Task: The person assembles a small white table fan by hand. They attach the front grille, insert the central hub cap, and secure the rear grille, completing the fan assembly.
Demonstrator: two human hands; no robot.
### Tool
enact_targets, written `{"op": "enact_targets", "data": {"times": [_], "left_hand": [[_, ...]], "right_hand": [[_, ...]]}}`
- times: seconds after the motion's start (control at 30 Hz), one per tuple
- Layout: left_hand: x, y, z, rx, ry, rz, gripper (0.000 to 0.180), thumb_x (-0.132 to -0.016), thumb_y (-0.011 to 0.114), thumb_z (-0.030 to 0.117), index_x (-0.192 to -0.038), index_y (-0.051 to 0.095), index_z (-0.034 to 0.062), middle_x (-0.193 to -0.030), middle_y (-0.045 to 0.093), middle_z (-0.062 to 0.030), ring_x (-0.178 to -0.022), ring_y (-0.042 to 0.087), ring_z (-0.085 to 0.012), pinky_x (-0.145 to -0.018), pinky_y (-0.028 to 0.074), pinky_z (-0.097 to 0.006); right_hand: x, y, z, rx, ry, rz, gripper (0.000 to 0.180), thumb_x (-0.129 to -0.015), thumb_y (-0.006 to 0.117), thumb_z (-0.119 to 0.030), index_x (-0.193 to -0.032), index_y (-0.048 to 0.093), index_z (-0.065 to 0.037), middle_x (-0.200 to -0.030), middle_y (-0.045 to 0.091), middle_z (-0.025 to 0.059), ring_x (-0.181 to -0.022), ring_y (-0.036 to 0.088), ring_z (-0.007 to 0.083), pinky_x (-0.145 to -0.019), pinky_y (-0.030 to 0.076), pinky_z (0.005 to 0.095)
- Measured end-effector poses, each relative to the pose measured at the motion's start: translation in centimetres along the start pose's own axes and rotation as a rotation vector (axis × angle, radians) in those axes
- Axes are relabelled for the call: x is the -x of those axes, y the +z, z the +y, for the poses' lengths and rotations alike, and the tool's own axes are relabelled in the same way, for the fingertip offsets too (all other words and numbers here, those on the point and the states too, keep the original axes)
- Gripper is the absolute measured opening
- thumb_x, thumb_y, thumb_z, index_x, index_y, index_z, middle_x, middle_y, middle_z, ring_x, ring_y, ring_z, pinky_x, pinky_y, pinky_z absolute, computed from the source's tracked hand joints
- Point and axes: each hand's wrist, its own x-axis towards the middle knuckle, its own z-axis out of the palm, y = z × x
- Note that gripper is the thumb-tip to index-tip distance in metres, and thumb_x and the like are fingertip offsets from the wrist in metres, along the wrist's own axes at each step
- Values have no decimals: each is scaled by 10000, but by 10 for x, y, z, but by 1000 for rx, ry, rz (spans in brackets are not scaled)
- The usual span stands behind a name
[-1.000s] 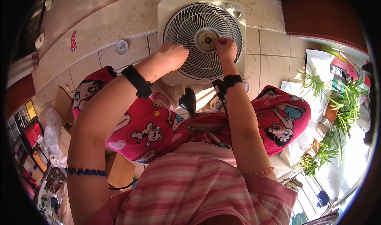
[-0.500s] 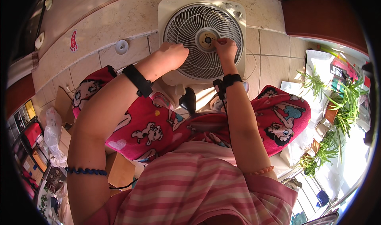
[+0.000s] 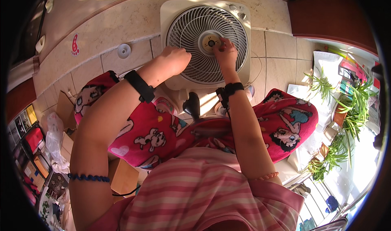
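Observation:
A beige square box fan (image 3: pixel 173 85) with a round slatted grille (image 3: pixel 191 23) lies face up in front of me. At its middle is a pale hub disc (image 3: pixel 209 39) with a dark centre. My right hand (image 3: pixel 227 56) is over the grille, thumb and fingers pinched together at the right edge of the hub. What they hold, if anything, is too small to make out. My left hand (image 3: pixel 176 60) is closed at the left side of the grille, and its fingertips are hidden from view. Two knobs (image 3: pixel 238 12) sit at the fan's far right corner.
A white round disc-like piece (image 3: pixel 124 50) lies on the tiles to the left. Beneath the fan, a dark rounded object (image 3: pixel 192 105) stands between my knees. Potted plants (image 3: pixel 346 109) line the right side; open cardboard boxes (image 3: pixel 124 176) are at left. A thin cord (image 3: pixel 260 66) runs beside the fan.
My right hand has drawn slightly back toward me and left, with the fingers curled more. My left hand stays closed at the grille, shifted only slightly.

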Motion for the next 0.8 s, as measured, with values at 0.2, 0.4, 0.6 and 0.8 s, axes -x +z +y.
{"op": "enact_targets", "data": {"times": [0.2, 0.4, 0.6, 0.8], "left_hand": [[1, 0, 0, 20, -12, 10, 115, -852, 588, 111, -930, 612, 30, -909, 640, -141, -889, 648, -331, -741, 528, -438], [1, -2, 0, 29, -5, 37, 87, -833, 589, 83, -904, 622, 43, -896, 643, -137, -878, 657, -318, -733, 535, -435], [2, -3, 2, -11, -4, 77, 75, -818, 581, 53, -875, 631, 49, -864, 654, -117, -848, 673, -299, -705, 553, -408], [0, -3, 2, -19, -2, 82, 86, -819, 583, 61, -890, 632, 51, -858, 657, -110, -839, 675, -295, -699, 556, -401]], "right_hand": [[7, -3, -21, 172, -123, -53, 608, -655, 828, -326, -1152, 586, -73, -1157, 487, 143, -961, 608, 327, -749, 543, 414], [2, -12, -1, 9, -206, 155, 600, -652, 823, -307, -1130, 580, -39, -1096, 512, 152, -855, 626, 324, -714, 542, 395], [0, -39, 26, -86, 48, 168, 633, -664, 837, -298, -1183, 581, -43, -1072, 536, 147, -879, 605, 287, -795, 515, 374], [13, -26, 6, 159, -409, 96, 631, -630, 852, -231, -1185, 607, -59, -1079, 551, 121, -986, 561, 307, -871, 479, 419]]}}
